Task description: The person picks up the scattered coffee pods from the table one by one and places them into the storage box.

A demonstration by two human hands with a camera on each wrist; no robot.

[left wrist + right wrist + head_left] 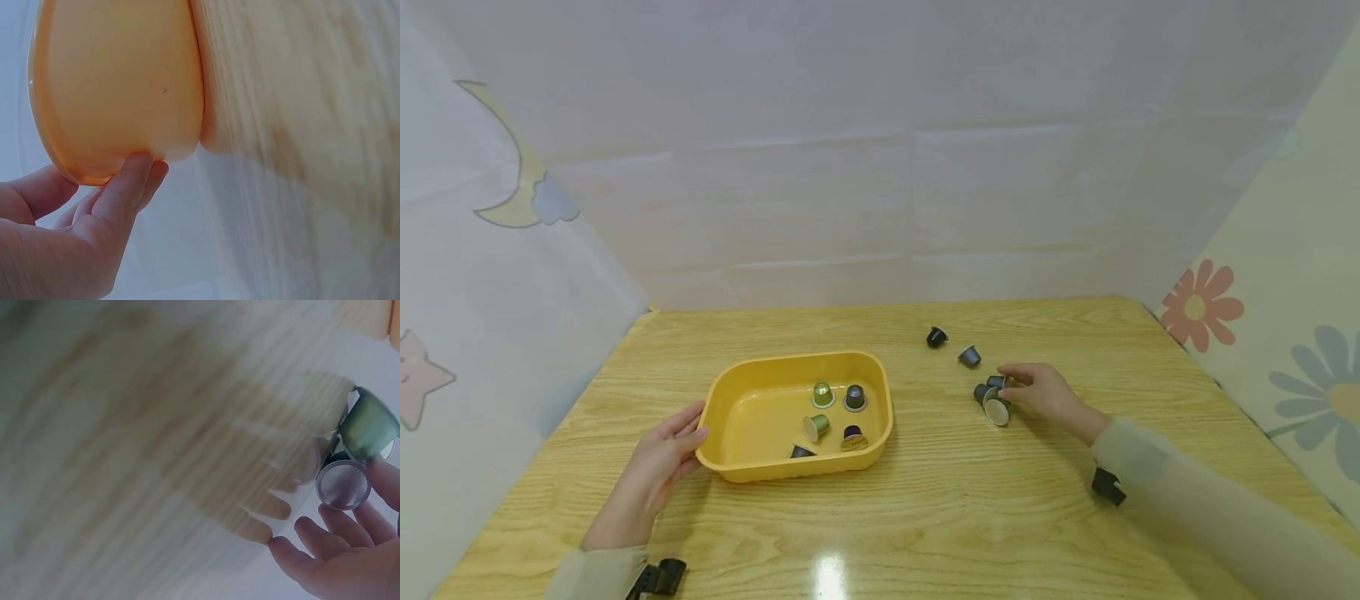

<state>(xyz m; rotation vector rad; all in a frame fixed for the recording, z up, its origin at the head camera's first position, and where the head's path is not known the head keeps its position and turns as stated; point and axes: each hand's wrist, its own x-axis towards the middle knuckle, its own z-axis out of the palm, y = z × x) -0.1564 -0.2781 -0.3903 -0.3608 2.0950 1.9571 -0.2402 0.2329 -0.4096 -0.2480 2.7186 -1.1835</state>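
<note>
My left hand [658, 454] holds the left end of a yellow plastic tray [797, 472], thumb at the rim and fingers against the outer wall. Inside lie several coffee capsules, among them a shiny green capsule [823, 393] and a purple capsule [853, 434]. To the tray's right, my right hand [1037, 390] is at a small cluster of capsules. Its thumb and fingers pinch a dark capsule with a silver lid [343, 485]. Touching that one is a green capsule [369, 428], whose pale lid faces forward in the head view.
Behind the cluster, a black capsule [936, 337] and a grey capsule [970, 357] lie apart on the wooden table [925, 525]. Pale printed sheets [880, 192] enclose the table's back and sides.
</note>
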